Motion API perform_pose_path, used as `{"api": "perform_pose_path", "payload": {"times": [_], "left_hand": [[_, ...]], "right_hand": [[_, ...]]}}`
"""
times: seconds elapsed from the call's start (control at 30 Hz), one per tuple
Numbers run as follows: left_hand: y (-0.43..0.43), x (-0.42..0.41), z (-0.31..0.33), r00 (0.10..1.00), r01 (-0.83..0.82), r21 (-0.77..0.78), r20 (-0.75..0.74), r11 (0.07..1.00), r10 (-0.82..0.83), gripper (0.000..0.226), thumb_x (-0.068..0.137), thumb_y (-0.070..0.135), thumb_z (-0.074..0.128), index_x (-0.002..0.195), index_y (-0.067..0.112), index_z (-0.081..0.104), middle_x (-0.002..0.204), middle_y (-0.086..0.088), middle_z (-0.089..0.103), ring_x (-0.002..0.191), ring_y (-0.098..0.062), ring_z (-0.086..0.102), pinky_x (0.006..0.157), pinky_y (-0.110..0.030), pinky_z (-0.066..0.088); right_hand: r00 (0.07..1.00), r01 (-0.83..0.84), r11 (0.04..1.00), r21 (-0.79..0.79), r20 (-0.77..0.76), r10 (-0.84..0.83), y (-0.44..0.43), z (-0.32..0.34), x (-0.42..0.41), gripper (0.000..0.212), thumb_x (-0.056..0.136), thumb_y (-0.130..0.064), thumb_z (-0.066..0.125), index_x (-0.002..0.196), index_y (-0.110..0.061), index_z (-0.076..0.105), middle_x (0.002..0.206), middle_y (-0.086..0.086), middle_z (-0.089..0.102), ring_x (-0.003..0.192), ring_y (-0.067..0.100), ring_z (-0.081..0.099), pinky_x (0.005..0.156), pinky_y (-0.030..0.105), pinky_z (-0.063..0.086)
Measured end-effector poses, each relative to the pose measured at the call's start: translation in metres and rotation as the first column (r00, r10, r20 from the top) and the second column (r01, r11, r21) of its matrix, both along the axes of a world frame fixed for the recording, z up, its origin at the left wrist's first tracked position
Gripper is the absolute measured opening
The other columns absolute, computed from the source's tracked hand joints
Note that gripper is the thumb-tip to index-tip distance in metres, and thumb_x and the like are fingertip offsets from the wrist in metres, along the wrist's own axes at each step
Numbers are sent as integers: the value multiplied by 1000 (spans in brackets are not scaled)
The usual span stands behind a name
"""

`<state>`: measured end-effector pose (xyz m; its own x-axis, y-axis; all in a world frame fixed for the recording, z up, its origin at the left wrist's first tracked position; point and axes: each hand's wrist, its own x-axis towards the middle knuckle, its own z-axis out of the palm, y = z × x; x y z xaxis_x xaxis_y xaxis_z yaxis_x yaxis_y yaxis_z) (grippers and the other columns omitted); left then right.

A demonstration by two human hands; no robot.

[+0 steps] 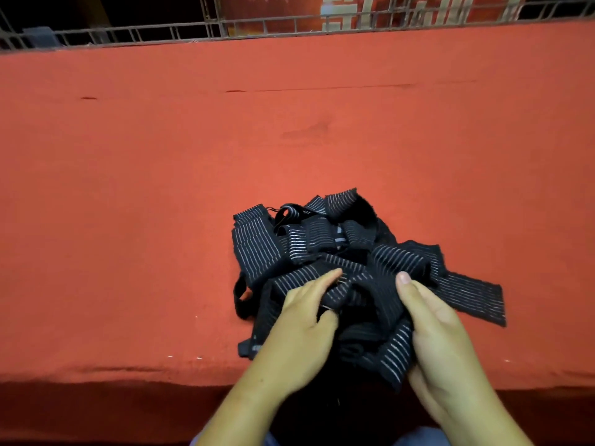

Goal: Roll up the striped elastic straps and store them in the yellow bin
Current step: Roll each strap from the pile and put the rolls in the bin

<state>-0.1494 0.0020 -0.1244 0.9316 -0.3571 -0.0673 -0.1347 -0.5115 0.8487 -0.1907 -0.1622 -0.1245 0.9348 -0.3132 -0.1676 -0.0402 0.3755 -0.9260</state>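
Note:
A tangled heap of black elastic straps with thin white stripes (325, 252) lies on the red cloth near its front edge. My left hand (299, 329) rests on the heap's near left side, fingers curled into the straps. My right hand (434, 333) grips the heap's near right side, thumb on top and fingers under a strap. One strap end (470, 297) sticks out flat to the right. No yellow bin is in view.
The red cloth-covered table (225, 149) stretches wide to the left, right and far side of the heap. A metal grid railing (257, 27) runs along the far edge. The table's front edge (128, 378) lies just below the heap.

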Motion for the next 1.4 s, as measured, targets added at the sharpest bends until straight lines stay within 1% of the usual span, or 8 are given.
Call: {"api": "perform_pose_path", "payload": {"times": [0.27, 0.4, 0.73, 1.07, 1.13, 1.23, 1.33, 1.4], "left_hand": [[0, -10, -5, 979, -35, -134, 194, 990, 61, 27, 106, 39, 47, 126, 43, 65, 133, 30, 61, 135, 7, 46, 114, -19, 34], [-3, -29, 20, 990, -76, -582, -140, 810, -7, 46, 104, 52, 39, 110, 32, 80, 120, 11, 76, 119, -6, 67, 99, -19, 50], [-1, -23, 18, 948, -315, -485, -198, 816, 249, 21, 105, 18, 55, 108, 16, 75, 102, 4, 81, 98, -13, 76, 85, -27, 57], [7, -25, 13, 905, -425, -603, -298, 675, 304, 25, 104, 13, 53, 109, 16, 77, 108, -2, 80, 103, -17, 76, 91, -37, 53], [8, -26, 12, 896, -443, -648, -313, 620, 313, 28, 104, 13, 51, 103, 17, 79, 109, -4, 80, 103, -18, 76, 89, -35, 55], [12, -26, 14, 882, -470, -698, -353, 541, 311, 29, 104, 17, 50, 103, 18, 78, 109, -5, 80, 101, -18, 76, 77, -29, 60], [16, -28, 19, 884, -466, -703, -340, 538, 320, 27, 105, 20, 48, 117, 13, 72, 113, -5, 79, 105, -18, 75, 87, -39, 56], [18, -29, 23, 884, -463, -713, -327, 526, 334, 29, 105, 21, 47, 121, 10, 69, 115, -8, 78, 108, -21, 74, 96, -41, 53]], "right_hand": [[991, -49, 998, 45, 128, 43, -7, 0, -13, 26, 96, -32, 60, 101, -16, 80, 109, 17, 79, 97, 24, 77, 86, 34, 64], [976, -157, 961, -227, 113, 186, -4, -7, -19, 19, 94, -36, 69, 106, -24, 79, 109, 8, 80, 101, 28, 76, 95, 42, 59], [956, -288, 865, -411, -68, 286, -5, -5, -18, 43, 86, -61, 53, 126, -54, 68, 122, -28, 73, 118, -8, 66, 104, 22, 51], [921, -386, 785, -485, -249, 299, -3, -27, -6, 40, 105, -43, 58, 133, -71, 54, 145, 21, 51, 133, 40, 50, 117, 57, 35], [913, -401, 769, -498, -282, 293, -5, -33, -4, 43, 106, -45, 57, 140, -70, 47, 109, 5, 80, 105, 27, 74, 110, 46, 46], [902, -421, 752, -506, -316, 293, -5, -33, -4, 50, 105, -46, 56, 148, -65, 39, 57, -8, 35, 58, 10, 40, 63, 23, 41], [912, -399, 769, -499, -298, 280, -4, -34, -6, 48, 103, -50, 59, 144, -69, 44, 106, 6, 80, 105, 26, 74, 101, 40, 51], [913, -397, 774, -493, -297, 279, -2, -33, -6, 44, 101, -51, 61, 138, -72, 47, 145, 16, 53, 134, 37, 50, 117, 57, 35]]}}
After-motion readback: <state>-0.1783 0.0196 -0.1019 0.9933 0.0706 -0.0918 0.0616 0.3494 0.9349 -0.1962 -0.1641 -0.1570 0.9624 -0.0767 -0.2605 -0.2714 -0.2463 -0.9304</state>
